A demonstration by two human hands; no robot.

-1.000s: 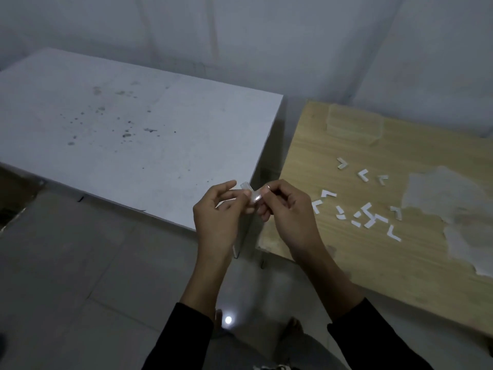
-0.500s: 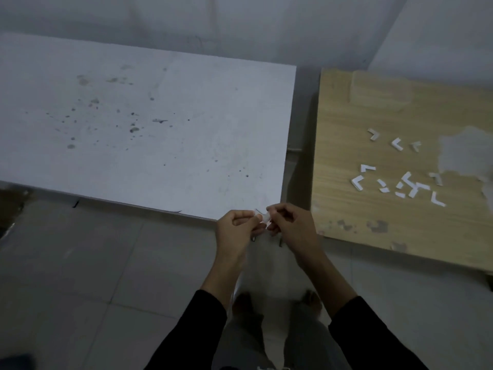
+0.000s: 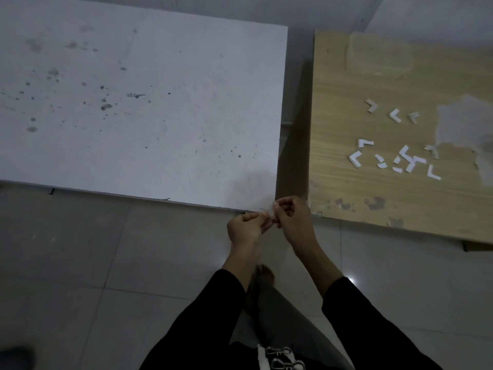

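Two pinches: left hand [image 3: 246,227], right hand [image 3: 293,220] on clear piece [image 3: 269,213] | step: likely peeling | next: onto white table [image 3: 186,129] corner, 12 o'clock

Both hands meet at the white table's [image 3: 149,108] near right corner: left hand [image 3: 246,227] and right hand [image 3: 292,220] pinch a small clear piece [image 3: 269,212]; white bent strips [image 3: 394,158] lie scattered on the wooden table [image 3: 346,84] to the right.

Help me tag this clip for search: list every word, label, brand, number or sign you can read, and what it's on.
None can be read.
The white L-shaped paper pieces on the light wooden table look blank.
The stained white tabletop bears only dark spots.
The small pale strip pinched between the left hand and the right hand is too small to tell.
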